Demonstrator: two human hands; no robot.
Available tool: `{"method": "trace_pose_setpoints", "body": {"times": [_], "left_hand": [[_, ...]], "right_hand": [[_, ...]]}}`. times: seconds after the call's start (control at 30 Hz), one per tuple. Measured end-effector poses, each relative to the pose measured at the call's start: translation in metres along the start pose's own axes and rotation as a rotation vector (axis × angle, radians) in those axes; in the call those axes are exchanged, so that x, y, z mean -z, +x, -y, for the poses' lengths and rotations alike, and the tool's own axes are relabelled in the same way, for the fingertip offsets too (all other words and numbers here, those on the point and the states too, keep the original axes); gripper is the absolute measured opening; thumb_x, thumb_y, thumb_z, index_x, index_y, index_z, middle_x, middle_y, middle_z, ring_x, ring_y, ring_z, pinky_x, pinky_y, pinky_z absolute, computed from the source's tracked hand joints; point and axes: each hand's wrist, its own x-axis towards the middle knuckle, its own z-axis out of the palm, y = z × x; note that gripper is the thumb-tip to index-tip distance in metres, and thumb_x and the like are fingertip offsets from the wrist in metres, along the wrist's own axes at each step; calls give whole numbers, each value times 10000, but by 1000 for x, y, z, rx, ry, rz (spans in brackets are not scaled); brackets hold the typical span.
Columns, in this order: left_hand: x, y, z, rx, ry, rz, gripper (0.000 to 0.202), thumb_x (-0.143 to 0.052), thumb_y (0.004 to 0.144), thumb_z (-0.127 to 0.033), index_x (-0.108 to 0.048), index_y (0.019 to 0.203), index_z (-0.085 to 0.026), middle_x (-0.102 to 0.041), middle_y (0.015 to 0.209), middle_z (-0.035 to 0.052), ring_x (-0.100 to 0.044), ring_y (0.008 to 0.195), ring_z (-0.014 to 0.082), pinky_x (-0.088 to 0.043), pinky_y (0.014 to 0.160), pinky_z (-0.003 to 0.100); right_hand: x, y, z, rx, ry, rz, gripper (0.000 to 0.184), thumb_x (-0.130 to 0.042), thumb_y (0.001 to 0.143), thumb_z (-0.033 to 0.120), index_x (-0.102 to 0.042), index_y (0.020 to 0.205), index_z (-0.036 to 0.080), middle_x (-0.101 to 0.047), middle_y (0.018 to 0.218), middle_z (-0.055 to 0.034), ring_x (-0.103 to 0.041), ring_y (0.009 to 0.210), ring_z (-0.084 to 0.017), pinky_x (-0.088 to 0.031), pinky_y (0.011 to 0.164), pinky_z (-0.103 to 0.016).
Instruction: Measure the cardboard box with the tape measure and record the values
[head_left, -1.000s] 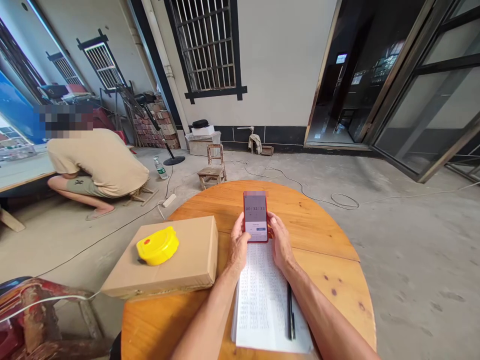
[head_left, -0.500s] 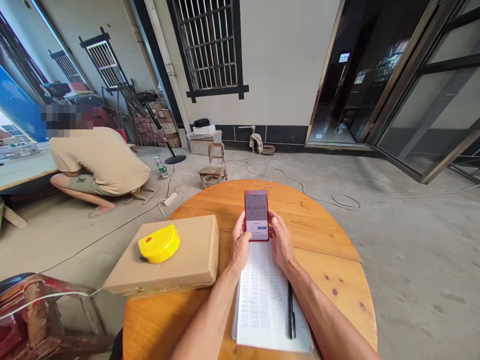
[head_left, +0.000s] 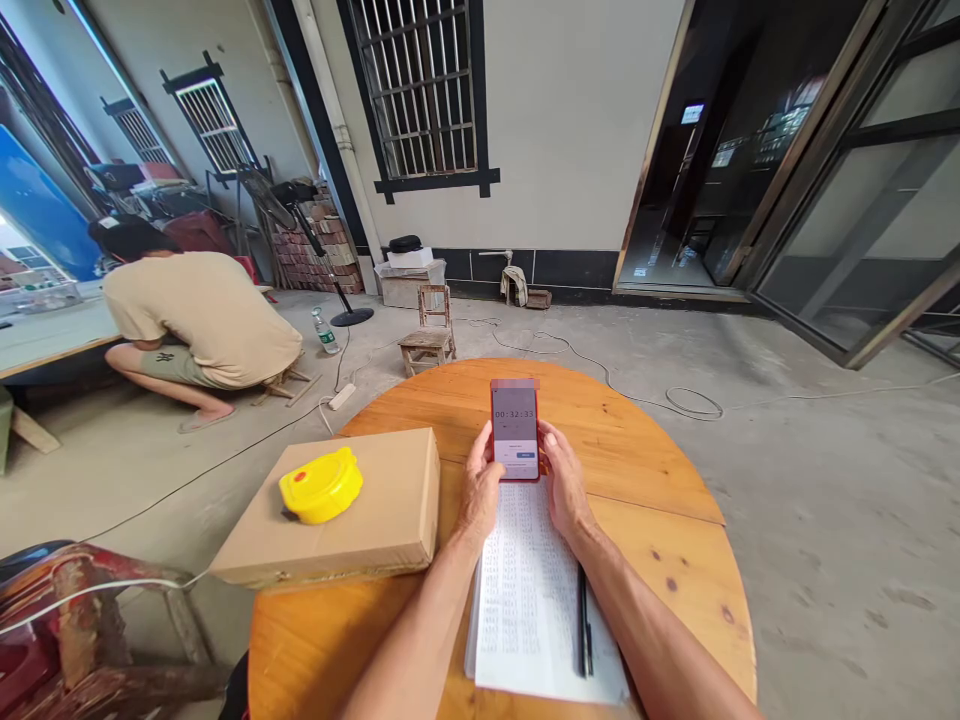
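Note:
A red phone (head_left: 515, 428) stands upright above the round wooden table (head_left: 645, 470), its screen showing a timer readout. My left hand (head_left: 480, 488) grips its left edge and my right hand (head_left: 562, 485) grips its right edge, fingers wrapped behind it. Under my wrists lies a white sheet of printed rows (head_left: 525, 600) with a black pen (head_left: 582, 620) along its right side. To the left a cardboard box (head_left: 375, 520) lies flat on the table, with a yellow tape measure (head_left: 321, 486) on top.
A person in a beige shirt (head_left: 199, 320) crouches on the concrete floor at the left. A small wooden stool (head_left: 426, 345), a water bottle (head_left: 324, 333), a power strip and cables lie on the floor beyond the table. A worn red chair (head_left: 82, 620) stands at the lower left.

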Motion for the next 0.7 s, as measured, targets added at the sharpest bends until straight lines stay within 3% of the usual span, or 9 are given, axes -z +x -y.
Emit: {"method": "trace_pose_setpoints", "body": {"times": [0.33,0.7], "left_hand": [[10,6,17,-31,84,-56,730,-507,622,-98,-543,1338,-238,-656,1215,46,-607,1137,232,-506,936,336],[8,6,15,-36,93,-43,745,-491,624,-95,-525,1357,-222,-649,1217,58,-600,1116,232,-510,917,348]], "right_hand": [[0,0,1,-10,-8,5,377,-539,914,517,-638,1186,275,-684,1227,-51,-610,1123,-282,-501,866,-398],[-1,-1,1,-3,-15,17,417,-535,906,546,-638,1203,273,-692,1218,-46,-627,1091,-281,-517,843,-397]]}}
